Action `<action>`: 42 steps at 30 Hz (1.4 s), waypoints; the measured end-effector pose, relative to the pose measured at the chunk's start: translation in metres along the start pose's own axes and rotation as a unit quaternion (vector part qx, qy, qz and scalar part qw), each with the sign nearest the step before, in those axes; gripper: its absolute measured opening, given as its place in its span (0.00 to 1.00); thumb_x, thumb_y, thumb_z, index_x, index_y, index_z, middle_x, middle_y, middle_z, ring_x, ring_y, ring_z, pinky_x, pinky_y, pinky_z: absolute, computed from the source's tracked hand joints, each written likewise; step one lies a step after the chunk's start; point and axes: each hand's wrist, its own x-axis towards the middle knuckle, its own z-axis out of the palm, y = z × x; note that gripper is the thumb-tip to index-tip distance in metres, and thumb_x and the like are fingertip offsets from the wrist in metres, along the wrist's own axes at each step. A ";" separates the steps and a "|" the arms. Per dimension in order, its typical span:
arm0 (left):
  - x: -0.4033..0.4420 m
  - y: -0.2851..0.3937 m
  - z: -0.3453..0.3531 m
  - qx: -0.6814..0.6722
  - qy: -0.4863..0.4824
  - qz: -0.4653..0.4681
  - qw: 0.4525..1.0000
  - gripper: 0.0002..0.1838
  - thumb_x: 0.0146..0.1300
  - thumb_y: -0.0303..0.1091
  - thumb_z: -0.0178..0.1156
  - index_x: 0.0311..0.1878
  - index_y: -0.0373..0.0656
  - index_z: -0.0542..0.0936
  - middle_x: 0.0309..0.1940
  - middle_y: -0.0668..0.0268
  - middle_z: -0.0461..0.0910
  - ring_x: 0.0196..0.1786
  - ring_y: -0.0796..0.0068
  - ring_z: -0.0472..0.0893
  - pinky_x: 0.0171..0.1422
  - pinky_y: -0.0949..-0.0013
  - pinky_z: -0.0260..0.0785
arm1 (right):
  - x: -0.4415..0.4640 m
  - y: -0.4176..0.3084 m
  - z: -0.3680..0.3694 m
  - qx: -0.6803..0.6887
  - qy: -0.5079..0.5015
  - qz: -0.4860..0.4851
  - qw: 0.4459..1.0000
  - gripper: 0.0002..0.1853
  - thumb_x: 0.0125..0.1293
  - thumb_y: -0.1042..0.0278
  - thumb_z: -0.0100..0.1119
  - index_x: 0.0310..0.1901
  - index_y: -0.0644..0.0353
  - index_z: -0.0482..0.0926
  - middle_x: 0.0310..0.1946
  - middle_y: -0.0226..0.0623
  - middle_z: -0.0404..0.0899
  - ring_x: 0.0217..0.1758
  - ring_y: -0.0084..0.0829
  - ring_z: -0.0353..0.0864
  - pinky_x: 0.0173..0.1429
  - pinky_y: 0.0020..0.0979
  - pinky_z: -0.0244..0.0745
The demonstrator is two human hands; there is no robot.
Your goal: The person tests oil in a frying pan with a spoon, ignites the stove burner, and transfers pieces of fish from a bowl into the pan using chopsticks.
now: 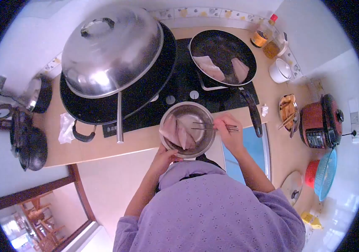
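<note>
My left hand (pixel 166 158) grips the lower left rim of a metal bowl (pixel 206 143), held in front of the stove's edge. Several pale slices of what looks like fish fillet (pixel 175 132) lie in the bowl's left half. In my right hand (pixel 228 131) is a pair of chopsticks (pixel 204 126), their tips over the inside of the bowl, apart from the slices. Beyond the bowl, a black frying pan (pixel 221 46) stands on the right burner. Two pale fillet pieces (pixel 209 68) lie in it, one left and one right.
A large wok (pixel 169 54) under a domed steel lid (pixel 116 54) fills the left of the stove (pixel 183 94). The frying pan's handle (pixel 255 117) juts over the front edge. Bottles (pixel 263 35), a white cup (pixel 280 70) and a rice cooker (pixel 318 122) stand on the right.
</note>
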 end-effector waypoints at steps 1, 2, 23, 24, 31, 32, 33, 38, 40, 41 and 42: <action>0.001 -0.001 0.001 0.010 0.002 0.002 1.000 0.34 0.58 0.28 0.55 0.65 0.42 0.52 0.53 0.54 0.70 0.48 0.58 0.77 0.45 0.58 0.78 | -0.004 -0.004 0.000 0.009 0.018 0.015 1.000 0.07 0.61 0.74 0.54 0.27 0.65 0.77 0.27 0.34 0.73 0.31 0.27 0.72 0.35 0.25 0.66; 0.002 -0.002 0.003 0.021 0.004 0.003 1.000 0.32 0.58 0.27 0.54 0.65 0.41 0.53 0.53 0.54 0.70 0.48 0.58 0.77 0.43 0.58 0.79 | -0.008 -0.009 -0.002 0.006 0.021 0.017 1.000 0.07 0.61 0.74 0.54 0.27 0.65 0.77 0.27 0.34 0.73 0.31 0.27 0.72 0.35 0.25 0.66; -0.009 0.051 0.096 0.012 -0.068 0.155 0.986 0.27 0.61 0.23 0.50 0.63 0.46 0.55 0.57 0.59 0.66 0.54 0.61 0.74 0.49 0.58 0.78 | -0.080 -0.079 -0.017 -0.157 0.192 -0.185 0.951 0.06 0.57 0.71 0.57 0.26 0.62 0.79 0.30 0.38 0.76 0.32 0.30 0.75 0.34 0.28 0.70; -0.011 0.054 0.100 0.011 -0.070 0.161 0.984 0.27 0.61 0.23 0.50 0.63 0.46 0.55 0.57 0.59 0.66 0.54 0.61 0.74 0.49 0.58 0.78 | -0.076 -0.079 -0.016 -0.157 0.192 -0.191 0.950 0.06 0.57 0.71 0.57 0.26 0.62 0.79 0.30 0.38 0.76 0.32 0.30 0.75 0.34 0.28 0.70; -0.011 0.064 0.125 0.060 -0.053 0.242 0.967 0.31 0.61 0.18 0.45 0.65 0.45 0.46 0.58 0.53 0.63 0.55 0.58 0.73 0.49 0.61 0.78 | -0.021 -0.049 -0.037 0.028 0.252 -0.112 0.961 0.14 0.66 0.67 0.49 0.25 0.64 0.74 0.27 0.38 0.74 0.29 0.29 0.74 0.34 0.29 0.73; -0.010 0.066 0.129 0.063 -0.046 0.249 0.965 0.33 0.61 0.16 0.43 0.66 0.46 0.43 0.59 0.52 0.60 0.54 0.59 0.74 0.48 0.63 0.79 | -0.011 -0.045 -0.042 0.137 0.273 -0.018 0.952 0.14 0.66 0.65 0.49 0.25 0.64 0.73 0.26 0.36 0.75 0.27 0.29 0.75 0.33 0.28 0.74; -0.009 0.067 0.132 0.063 -0.041 0.254 0.964 0.33 0.61 0.16 0.43 0.66 0.46 0.43 0.59 0.52 0.60 0.54 0.59 0.74 0.48 0.63 0.79 | -0.002 -0.043 -0.047 0.140 0.268 -0.019 0.953 0.14 0.66 0.65 0.49 0.25 0.64 0.73 0.26 0.36 0.75 0.27 0.29 0.75 0.33 0.28 0.74; 0.006 0.070 0.143 0.068 -0.030 0.234 0.969 0.36 0.60 0.14 0.42 0.67 0.48 0.40 0.60 0.53 0.60 0.54 0.60 0.74 0.48 0.64 0.79 | 0.040 -0.021 -0.081 0.316 0.239 0.103 0.913 0.22 0.68 0.49 0.47 0.26 0.61 0.72 0.24 0.37 0.72 0.25 0.27 0.74 0.29 0.33 0.81; 0.016 0.066 0.143 0.064 -0.026 0.230 0.971 0.36 0.60 0.15 0.42 0.67 0.49 0.39 0.60 0.53 0.60 0.55 0.60 0.74 0.48 0.63 0.79 | 0.051 -0.013 -0.092 0.334 0.228 0.129 0.906 0.22 0.68 0.48 0.48 0.27 0.61 0.72 0.24 0.37 0.72 0.25 0.28 0.75 0.30 0.33 0.80; 0.021 0.065 0.144 0.059 -0.024 0.221 0.973 0.37 0.60 0.15 0.42 0.67 0.50 0.39 0.60 0.53 0.59 0.55 0.60 0.74 0.48 0.63 0.79 | 0.055 -0.010 -0.097 0.341 0.223 0.146 0.902 0.22 0.67 0.47 0.48 0.26 0.60 0.72 0.24 0.36 0.72 0.25 0.28 0.75 0.30 0.33 0.80; 0.022 0.065 0.146 0.060 -0.022 0.221 0.973 0.37 0.60 0.15 0.42 0.67 0.50 0.39 0.60 0.53 0.59 0.55 0.60 0.74 0.48 0.63 0.79 | 0.058 -0.006 -0.101 0.348 0.219 0.164 0.897 0.22 0.67 0.46 0.48 0.26 0.59 0.72 0.23 0.35 0.72 0.25 0.28 0.75 0.30 0.32 0.80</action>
